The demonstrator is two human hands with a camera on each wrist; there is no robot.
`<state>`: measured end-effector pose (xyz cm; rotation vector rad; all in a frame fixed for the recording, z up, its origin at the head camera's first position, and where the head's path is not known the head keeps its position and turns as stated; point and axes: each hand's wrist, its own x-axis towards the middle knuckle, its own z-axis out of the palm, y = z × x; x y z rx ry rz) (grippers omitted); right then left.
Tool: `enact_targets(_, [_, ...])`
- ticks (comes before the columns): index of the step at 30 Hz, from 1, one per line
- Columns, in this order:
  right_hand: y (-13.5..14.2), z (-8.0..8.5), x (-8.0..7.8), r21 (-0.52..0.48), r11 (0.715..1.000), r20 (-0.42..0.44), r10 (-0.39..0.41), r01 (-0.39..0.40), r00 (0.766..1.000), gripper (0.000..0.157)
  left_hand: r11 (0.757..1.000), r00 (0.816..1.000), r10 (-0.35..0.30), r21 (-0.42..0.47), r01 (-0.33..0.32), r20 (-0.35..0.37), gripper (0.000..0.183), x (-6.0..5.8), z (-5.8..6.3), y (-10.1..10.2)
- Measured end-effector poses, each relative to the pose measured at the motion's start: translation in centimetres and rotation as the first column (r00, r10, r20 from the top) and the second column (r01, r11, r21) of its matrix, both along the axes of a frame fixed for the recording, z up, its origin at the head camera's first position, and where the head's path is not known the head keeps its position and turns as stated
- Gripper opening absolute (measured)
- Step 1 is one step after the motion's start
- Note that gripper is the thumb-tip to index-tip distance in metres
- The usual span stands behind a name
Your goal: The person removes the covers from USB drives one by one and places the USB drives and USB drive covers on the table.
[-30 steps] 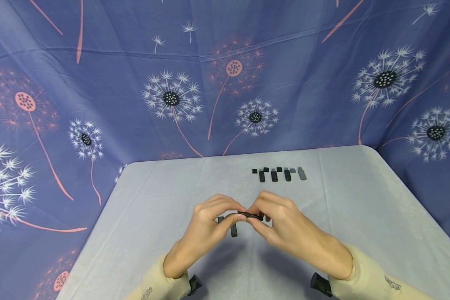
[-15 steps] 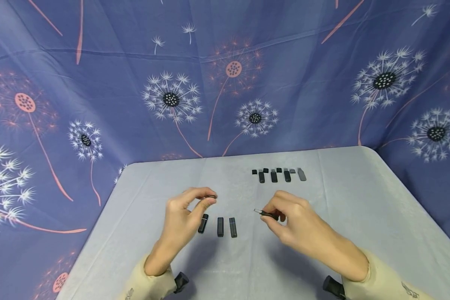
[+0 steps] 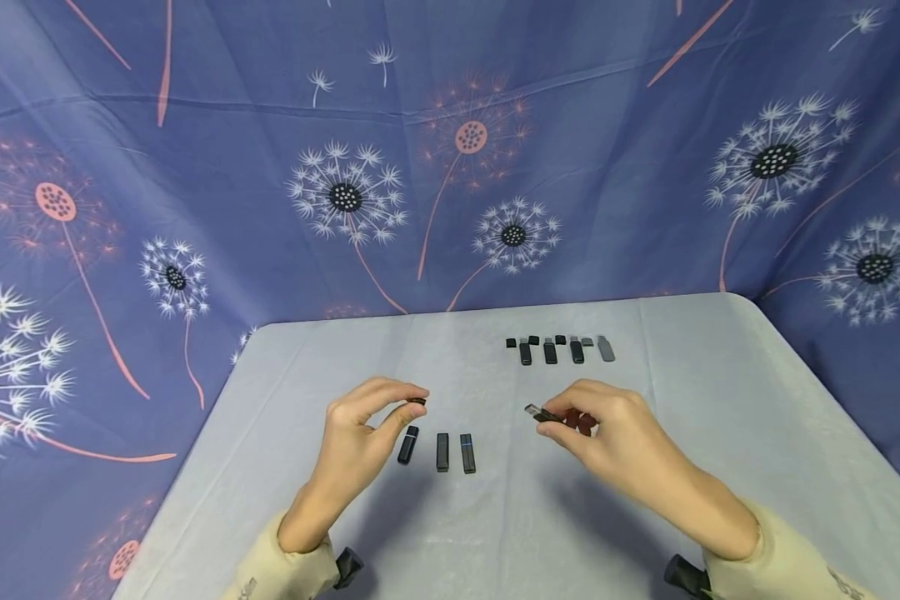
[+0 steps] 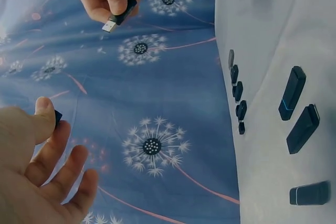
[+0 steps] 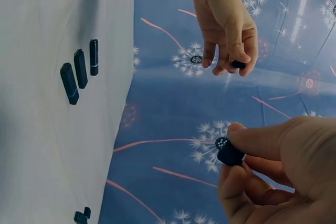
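Between thumb and fingertips, my left hand [image 3: 360, 429] pinches a small black cap [image 4: 58, 117], held above the table. My right hand [image 3: 615, 425] grips a black USB stick [image 3: 543, 414] whose bare metal plug [image 4: 109, 25] points toward the left hand. The two hands are apart. Below and between them lie three capped black USB sticks: one near the left hand [image 3: 408, 445], a middle stick [image 3: 442, 452], and a stick with a blue band [image 3: 468, 453]. Fingers hide part of both the cap and the held stick.
Along the table's far side stands a row of uncapped USB sticks [image 3: 551, 352], several of them, the rightmost stick [image 3: 606, 348] grey. Small caps [image 3: 534, 340] lie beside them. The pale tabletop [image 3: 330, 358] ends at a blue dandelion-print cloth [image 3: 270, 275].
The hands were together on one USB stick; the cap has come off and the hands have moved apart, left hand leftward with the cap, right hand rightward with the stick.
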<state>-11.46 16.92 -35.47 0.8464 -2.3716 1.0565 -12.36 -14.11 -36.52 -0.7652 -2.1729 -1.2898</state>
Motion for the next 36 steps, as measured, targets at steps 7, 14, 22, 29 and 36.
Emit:
enact_targets(7, [0.9,0.5,-0.3,0.021,1.0,0.063,-0.018,0.017,0.998,0.021,0.998,0.995,-0.058,-0.041,0.054,-0.08,0.025,-0.7,0.0,0.4])
enact_targets(14, [1.9,1.9,-1.7,0.083,0.995,0.196,-0.064,0.049,0.979,0.015,0.99,0.993,-0.101,-0.104,0.094,-0.066,0.026,-2.0,-0.2,1.2])
enact_targets(22, [2.1,2.9,-4.6,0.134,0.99,0.299,-0.089,0.05,0.95,0.014,0.98,0.984,-0.105,-0.18,0.078,-0.141,0.021,-3.2,-0.5,2.0])
enact_targets(29, [2.0,3.2,-6.8,0.136,0.987,0.394,-0.13,0.082,0.91,0.019,0.968,0.987,-0.109,-0.24,0.077,-0.121,0.025,-4.1,-0.6,2.4])
enact_targets(36, [1.6,3.3,-8.3,0.143,0.985,0.432,-0.152,0.098,0.889,0.019,0.955,0.991,-0.094,-0.291,0.063,-0.094,0.017,-5.0,-0.5,2.5])
